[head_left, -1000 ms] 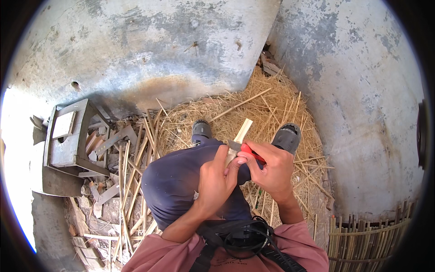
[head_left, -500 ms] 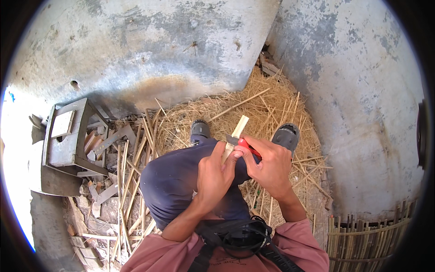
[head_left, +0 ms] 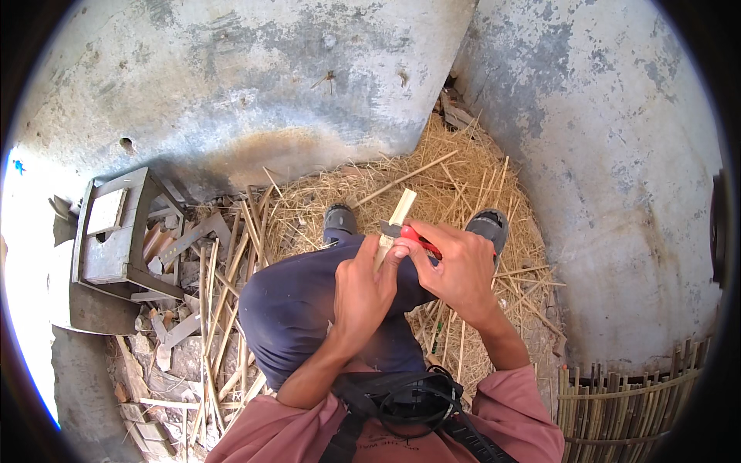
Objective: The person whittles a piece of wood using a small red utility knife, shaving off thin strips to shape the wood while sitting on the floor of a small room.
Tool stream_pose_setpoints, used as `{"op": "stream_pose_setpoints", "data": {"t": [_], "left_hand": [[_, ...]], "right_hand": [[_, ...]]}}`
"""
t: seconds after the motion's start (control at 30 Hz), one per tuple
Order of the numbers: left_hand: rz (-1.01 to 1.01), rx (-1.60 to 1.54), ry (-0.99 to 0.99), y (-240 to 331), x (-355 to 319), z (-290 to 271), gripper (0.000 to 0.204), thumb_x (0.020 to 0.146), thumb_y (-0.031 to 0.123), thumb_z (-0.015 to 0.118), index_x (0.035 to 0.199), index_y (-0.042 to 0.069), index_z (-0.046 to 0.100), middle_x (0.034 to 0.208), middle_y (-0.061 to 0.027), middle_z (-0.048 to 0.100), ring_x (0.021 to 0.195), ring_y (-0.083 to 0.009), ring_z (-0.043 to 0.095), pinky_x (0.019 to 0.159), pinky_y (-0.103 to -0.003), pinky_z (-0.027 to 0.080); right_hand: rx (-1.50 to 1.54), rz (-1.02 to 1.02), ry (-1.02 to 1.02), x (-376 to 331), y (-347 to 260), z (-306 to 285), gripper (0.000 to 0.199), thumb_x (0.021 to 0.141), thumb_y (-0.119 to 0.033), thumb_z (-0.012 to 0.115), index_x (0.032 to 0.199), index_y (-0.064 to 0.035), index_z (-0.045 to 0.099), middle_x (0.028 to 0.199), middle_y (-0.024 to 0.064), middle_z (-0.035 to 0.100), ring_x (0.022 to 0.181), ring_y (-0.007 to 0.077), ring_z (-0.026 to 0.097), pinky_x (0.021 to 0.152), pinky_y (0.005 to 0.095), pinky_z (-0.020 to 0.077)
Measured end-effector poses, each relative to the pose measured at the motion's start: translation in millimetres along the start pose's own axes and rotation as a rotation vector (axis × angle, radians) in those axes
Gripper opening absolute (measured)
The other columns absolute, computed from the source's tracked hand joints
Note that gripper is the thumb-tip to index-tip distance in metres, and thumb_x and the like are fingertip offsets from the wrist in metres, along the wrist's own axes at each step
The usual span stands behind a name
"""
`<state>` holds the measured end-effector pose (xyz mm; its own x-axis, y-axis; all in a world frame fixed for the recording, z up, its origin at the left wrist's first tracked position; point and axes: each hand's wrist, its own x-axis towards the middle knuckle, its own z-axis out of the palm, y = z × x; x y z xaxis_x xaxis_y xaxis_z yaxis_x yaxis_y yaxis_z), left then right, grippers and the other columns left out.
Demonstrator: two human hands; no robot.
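Our left hand [head_left: 364, 293] was closed round a pale stick [head_left: 402, 206], and our right hand [head_left: 461, 270] gripped a red knife [head_left: 409, 232], its grey blade [head_left: 390, 229] lying across the stick. We held both near our bent leg [head_left: 297, 309], the stick pointing forward; beyond lay straw [head_left: 475, 154], and a box [head_left: 109, 264] sat at left.

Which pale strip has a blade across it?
The short pale strip in the left hand; the longer strips on the floor lie away from the blade.

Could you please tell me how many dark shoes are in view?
2: one shoe left of the pale wood strip, another shoe beyond the right hand, which partly hides it.
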<state>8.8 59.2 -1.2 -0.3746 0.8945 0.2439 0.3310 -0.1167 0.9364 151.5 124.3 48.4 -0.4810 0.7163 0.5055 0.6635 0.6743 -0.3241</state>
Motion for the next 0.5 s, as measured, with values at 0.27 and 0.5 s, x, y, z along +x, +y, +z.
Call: {"op": "stream_pose_setpoints", "data": {"t": [0.27, 0.5], "left_hand": [[-0.017, 0.057, -0.03, 0.5, 4.5, -3.4, 0.036, 0.106, 0.033, 0.066, 0.097, -0.001, 0.057, 0.063, -0.0255, 0.059, 0.065, -0.0494, 0.065, 0.052, -0.049, 0.046], [0.026, 0.07, -0.005, -1.8, 4.1, -4.1, 0.034, 0.107, 0.032, 0.063, 0.099, -0.001, 0.057, 0.064, -0.0247, 0.06, 0.063, -0.0484, 0.064, 0.052, -0.048, 0.046]], "right_hand": [[0.02, -0.004, -0.02, 5.5, 5.3, 5.3, 0.025, 0.093, -0.034, 0.075, 0.107, -0.014, 0.081, 0.08, 0.0065, 0.076, 0.065, 0.0273, 0.072, 0.054, 0.0379, 0.0518], [0.048, -0.029, -0.008, 9.5, 1.3, 1.6, 0.024, 0.093, -0.032, 0.075, 0.106, -0.013, 0.081, 0.08, 0.0061, 0.075, 0.065, 0.0261, 0.072, 0.056, 0.0366, 0.0528]]}}
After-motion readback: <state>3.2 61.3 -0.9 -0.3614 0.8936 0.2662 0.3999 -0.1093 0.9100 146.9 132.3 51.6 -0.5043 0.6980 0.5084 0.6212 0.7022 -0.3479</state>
